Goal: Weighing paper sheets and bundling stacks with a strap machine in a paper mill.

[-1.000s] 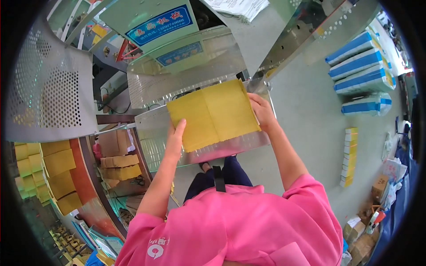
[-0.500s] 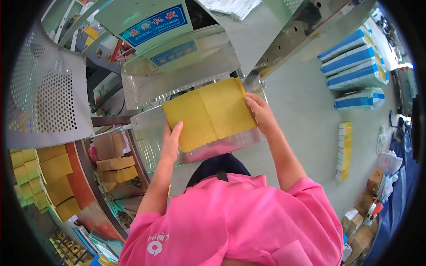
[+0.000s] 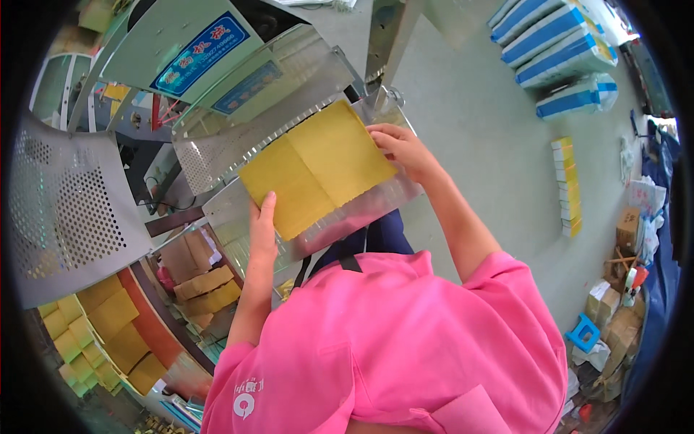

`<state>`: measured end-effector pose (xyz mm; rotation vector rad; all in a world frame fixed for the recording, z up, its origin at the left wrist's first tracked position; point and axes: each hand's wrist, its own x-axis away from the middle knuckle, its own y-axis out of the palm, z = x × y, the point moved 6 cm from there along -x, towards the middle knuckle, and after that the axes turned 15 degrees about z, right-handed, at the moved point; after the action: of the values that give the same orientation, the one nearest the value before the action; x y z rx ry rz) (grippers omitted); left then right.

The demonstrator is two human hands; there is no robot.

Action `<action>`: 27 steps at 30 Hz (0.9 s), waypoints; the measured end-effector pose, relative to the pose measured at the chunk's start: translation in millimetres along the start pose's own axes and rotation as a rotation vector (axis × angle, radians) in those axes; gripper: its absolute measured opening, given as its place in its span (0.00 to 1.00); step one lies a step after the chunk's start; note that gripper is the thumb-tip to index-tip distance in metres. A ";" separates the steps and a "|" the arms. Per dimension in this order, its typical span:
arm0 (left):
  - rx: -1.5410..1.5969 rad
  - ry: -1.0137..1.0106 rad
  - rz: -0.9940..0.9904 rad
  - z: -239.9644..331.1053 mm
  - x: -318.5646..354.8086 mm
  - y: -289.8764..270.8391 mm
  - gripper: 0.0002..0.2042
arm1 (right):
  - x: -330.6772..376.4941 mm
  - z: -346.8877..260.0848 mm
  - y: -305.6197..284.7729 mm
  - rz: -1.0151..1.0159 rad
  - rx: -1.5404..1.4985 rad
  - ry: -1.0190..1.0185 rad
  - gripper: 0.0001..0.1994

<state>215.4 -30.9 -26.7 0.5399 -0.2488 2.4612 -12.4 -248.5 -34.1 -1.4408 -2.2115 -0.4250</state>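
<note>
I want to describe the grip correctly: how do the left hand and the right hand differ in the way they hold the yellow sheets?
The left hand grips the near left edge of the yellow sheets, thumb lying on top; the right hand grips the far right corner, fingers curled over it. The left hand sits lower in the picture, the right hand higher. Both are bare and hold the sheets over the metal tray.

A slanted metal guard (image 3: pixel 260 108) crowds the yellow sheets (image 3: pixel 318 166) at eleven o'clock; grey floor (image 3: pixel 477 145) lies open toward three o'clock.
</note>
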 end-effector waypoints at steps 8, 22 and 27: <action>-0.007 -0.061 0.014 -2.0 1.4 -0.7 0.29 | -14.8 -12.7 -1.2 -0.139 0.187 -0.049 0.18; -0.020 -0.057 0.100 -3.3 3.3 -4.3 0.26 | -34.5 -17.0 0.9 -0.196 0.325 -0.192 0.20; -0.023 -0.046 0.067 -1.6 3.6 -2.0 0.27 | -29.6 -21.9 0.1 -0.139 0.359 -0.284 0.19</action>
<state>213.4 -26.9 -26.5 0.5870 -0.3188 2.5098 2.5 -282.2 -31.5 -1.2177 -2.4612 0.1426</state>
